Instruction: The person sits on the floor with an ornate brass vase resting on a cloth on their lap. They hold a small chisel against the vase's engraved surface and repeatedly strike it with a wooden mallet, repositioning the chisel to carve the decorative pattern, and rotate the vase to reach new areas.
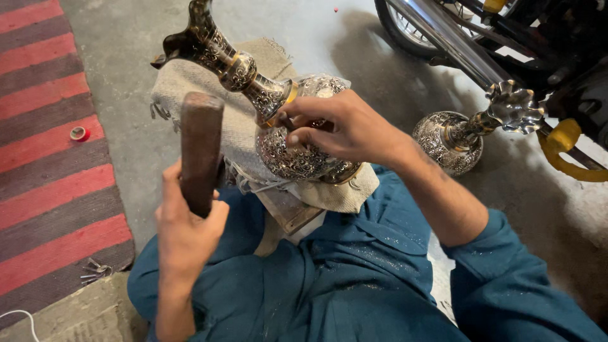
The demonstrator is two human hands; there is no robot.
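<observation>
L hand (187, 221) clamped round a wooden mallet (201, 149), upright, near-left of the engraved metal vase (285, 126). R hand (339, 130) fingers pinched on a thin tool, tip against the vase's neck. Vase lies tilted on a burlap pad (244, 126) over the lap; pad edge frayed at left. Bare concrete floor (133, 82) far-left, striped rug (50, 158) beyond. Second vase (459, 136) and a motorbike (506, 38) crowd far-right.

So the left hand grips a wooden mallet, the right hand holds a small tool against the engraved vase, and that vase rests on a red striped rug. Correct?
Not quite. The head view shows the engraved vase resting on a burlap pad over the lap, not on the red striped rug, which lies off to the side. The left hand and the right hand are as you said.
</observation>
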